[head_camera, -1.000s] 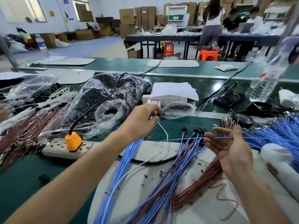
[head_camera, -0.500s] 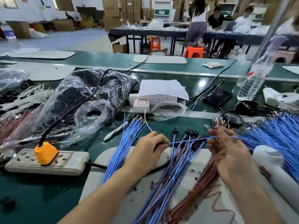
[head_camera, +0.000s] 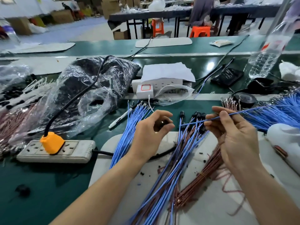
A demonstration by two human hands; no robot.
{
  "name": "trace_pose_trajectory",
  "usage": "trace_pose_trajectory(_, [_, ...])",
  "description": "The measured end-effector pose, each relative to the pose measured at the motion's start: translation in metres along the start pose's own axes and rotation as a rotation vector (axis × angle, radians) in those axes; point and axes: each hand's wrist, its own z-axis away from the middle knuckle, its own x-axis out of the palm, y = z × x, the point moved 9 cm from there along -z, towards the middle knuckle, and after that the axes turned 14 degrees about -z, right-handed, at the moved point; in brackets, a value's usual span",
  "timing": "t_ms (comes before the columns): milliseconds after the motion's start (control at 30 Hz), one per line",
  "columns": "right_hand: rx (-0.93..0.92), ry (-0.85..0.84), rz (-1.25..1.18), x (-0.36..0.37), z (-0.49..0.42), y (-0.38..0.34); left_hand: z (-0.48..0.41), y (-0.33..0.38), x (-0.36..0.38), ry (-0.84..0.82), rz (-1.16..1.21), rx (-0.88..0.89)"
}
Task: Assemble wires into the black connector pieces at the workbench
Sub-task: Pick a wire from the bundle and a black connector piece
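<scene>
Left hand now lifts off the mat, pinching a black connector; at its 3 o'clock, right hand still pinches one blue wire.

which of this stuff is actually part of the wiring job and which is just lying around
In the job:
- single blue wire, pinched by the right hand
- black connector piece, held in the left hand
- other black connectors
- blue wire bundle
- brown wire bundle

Just lying about:
- power strip
- orange plug
- marker pen
- water bottle
- plastic bag
</scene>
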Motion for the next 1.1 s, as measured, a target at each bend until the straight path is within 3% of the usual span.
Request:
trace_pose_trajectory(133, [-0.005, -0.023, -0.016, 0.004, 0.003, -0.002, 0.001, -0.002, 0.000, 0.003, 0.014, -0.016])
trace_pose_trajectory(300, [-0.019, -0.085, 0.030, 0.018, 0.009, -0.009, 0.000, 0.003, -0.002, 0.013, 0.229, 0.001])
trace_pose_trajectory(400, [-0.185, -0.221, 0.241, 0.039, 0.021, -0.024, 0.000, 0.014, -0.007, 0.040, 0.198, 0.127])
trace_pose_trajectory(600, [-0.533, -0.359, 0.452, 0.064, 0.050, -0.047, -0.002, 0.016, -0.012, 0.071, 0.150, 0.144])
trace_pose_trajectory(1100, [-0.633, -0.435, 0.560, 0.071, 0.060, -0.042, 0.001, 0.019, -0.007, 0.023, 0.066, 0.154])
